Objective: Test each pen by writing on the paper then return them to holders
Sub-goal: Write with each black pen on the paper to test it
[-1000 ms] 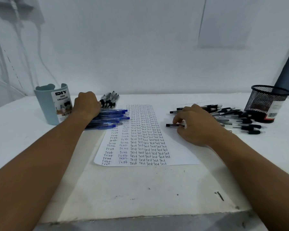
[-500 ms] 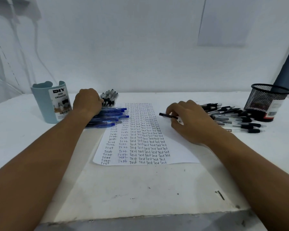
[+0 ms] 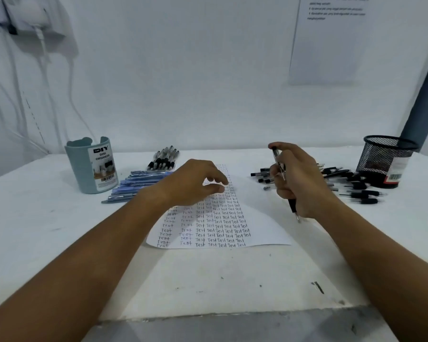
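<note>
A white tabletop (image 3: pixel 59 243) carries everything, its surface scuffed with small dark marks. In its middle lies a sheet of paper (image 3: pixel 262 233), long side running away from the person, its left and middle columns filled with the handwritten word "Test" and its right part blank.

At the back left stands a pale blue-green pen holder (image 3: pixel 89 169) with a label reading "DIY DESK ORGANIZER". At the back right stands a black mesh cup (image 3: pixel 383 159). Between the blue-green holder and the paper lies a stack of blue pens (image 3: pixel 139 181), lying roughly level with tips toward the left; behind them sits a small row of black-gripped pens (image 3: pixel 164 159) pointing toward the person. In front of the mesh cup a loose heap of black pens (image 3: pixel 351 186) is spread out, mostly lying crosswise.

The left hand (image 3: pixel 193 183) hovers over the upper left of the paper, palm down, fingers loosely curled and holding nothing.

The right hand (image 3: pixel 299 178) is raised over the right edge of the paper and grips one pen (image 3: pixel 286 183). That pen has a clear barrel and a black grip; its long axis is steep, the cap end up by the thumb and the metal tip down toward the person.
</note>
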A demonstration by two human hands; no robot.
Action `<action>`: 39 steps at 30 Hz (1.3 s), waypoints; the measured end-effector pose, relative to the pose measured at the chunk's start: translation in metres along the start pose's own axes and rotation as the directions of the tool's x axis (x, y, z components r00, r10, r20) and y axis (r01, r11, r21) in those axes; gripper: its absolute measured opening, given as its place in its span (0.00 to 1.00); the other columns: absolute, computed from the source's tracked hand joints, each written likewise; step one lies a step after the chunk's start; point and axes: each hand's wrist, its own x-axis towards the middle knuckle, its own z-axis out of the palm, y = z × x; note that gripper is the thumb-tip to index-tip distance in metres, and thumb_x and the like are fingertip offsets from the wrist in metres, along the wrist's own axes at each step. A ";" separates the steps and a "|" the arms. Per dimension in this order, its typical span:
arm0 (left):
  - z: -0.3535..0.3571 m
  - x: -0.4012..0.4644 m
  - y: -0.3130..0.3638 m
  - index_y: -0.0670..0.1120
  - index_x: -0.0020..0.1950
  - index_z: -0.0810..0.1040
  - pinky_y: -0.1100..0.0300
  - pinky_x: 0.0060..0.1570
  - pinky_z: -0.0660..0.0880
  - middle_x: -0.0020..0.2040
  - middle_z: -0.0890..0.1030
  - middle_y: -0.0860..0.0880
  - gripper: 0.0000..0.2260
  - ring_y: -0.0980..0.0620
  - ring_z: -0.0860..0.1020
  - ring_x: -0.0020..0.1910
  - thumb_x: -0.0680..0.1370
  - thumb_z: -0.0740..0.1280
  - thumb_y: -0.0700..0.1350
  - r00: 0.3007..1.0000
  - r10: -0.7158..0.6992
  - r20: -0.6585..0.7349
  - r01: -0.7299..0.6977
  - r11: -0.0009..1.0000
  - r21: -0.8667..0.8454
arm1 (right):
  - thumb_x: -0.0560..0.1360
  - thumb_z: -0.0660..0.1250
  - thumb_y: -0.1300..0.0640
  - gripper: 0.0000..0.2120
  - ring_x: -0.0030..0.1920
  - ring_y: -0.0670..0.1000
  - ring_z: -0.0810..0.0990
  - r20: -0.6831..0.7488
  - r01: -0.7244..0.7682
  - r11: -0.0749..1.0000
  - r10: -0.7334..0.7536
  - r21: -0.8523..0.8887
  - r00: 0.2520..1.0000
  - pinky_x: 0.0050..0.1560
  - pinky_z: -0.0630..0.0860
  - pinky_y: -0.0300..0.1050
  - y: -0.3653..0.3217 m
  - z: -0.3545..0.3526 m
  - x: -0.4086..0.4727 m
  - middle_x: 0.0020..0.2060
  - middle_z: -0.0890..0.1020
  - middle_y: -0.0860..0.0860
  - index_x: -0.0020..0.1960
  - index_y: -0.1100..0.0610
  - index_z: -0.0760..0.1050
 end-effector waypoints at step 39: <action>-0.002 -0.019 0.004 0.63 0.63 0.76 0.63 0.61 0.62 0.66 0.72 0.59 0.21 0.62 0.67 0.62 0.71 0.66 0.64 0.955 -0.015 0.297 0.010 1.000 0.019 | 0.73 0.69 0.72 0.15 0.34 0.62 0.78 0.376 0.095 0.965 0.004 -0.245 0.926 0.40 0.76 0.54 0.011 -0.003 -0.084 0.37 0.81 0.63 0.50 0.61 0.65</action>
